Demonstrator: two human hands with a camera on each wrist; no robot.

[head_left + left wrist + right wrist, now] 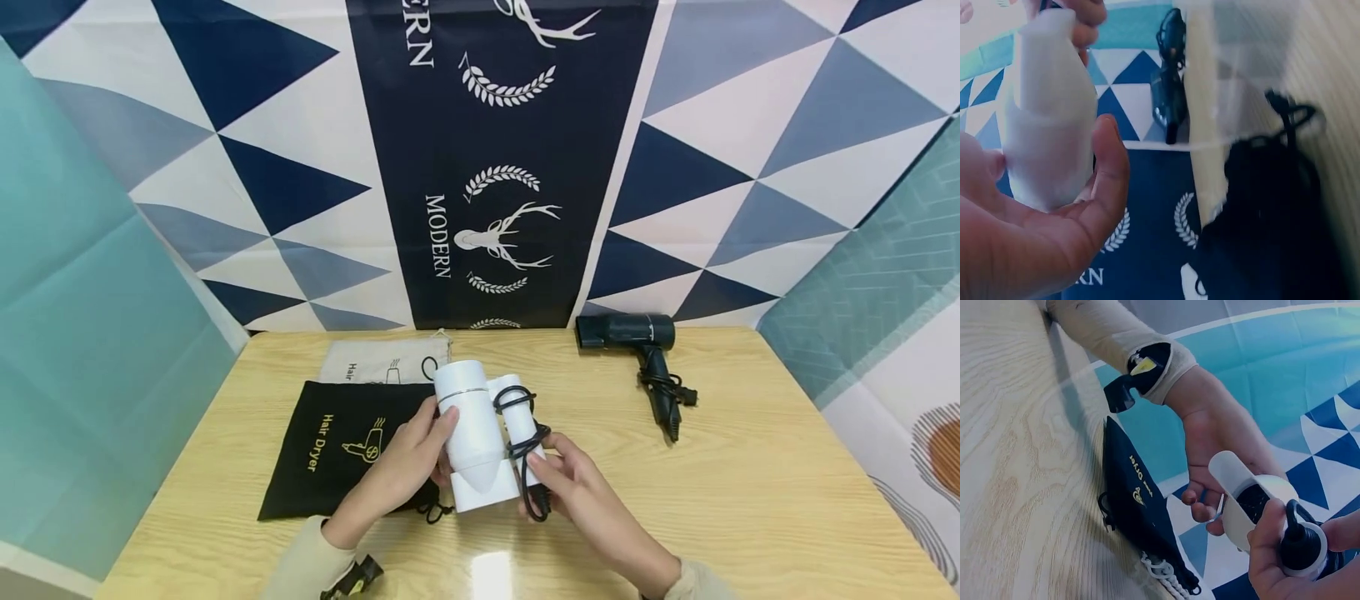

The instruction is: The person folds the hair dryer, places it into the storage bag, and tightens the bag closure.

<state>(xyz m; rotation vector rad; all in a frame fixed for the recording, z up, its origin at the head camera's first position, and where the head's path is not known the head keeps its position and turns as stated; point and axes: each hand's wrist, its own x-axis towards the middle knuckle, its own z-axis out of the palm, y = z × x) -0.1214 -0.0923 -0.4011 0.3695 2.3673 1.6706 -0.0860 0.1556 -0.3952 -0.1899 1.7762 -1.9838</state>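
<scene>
A white hair dryer (474,433) is held in both hands above the table, its folded handle alongside the barrel and a black cord (519,448) wound about the handle. My left hand (411,460) grips the barrel from the left side; in the left wrist view, thumb and fingers curve round the white body (1047,150). On the other side, my right hand (576,482) grips the lower end of the handle where the cord comes out. The right wrist view shows the dryer's open nozzle (1232,470) between the hands; some fingertips behind it are hidden.
Left of the hands lies a black drawstring pouch (330,479) printed "Hair Dryer". Behind it, partly covered, is a light pouch (363,352). A black hair dryer (636,332) with a bundled cord lies at the table's back right. Patterned cloth (300,167) hangs behind the table.
</scene>
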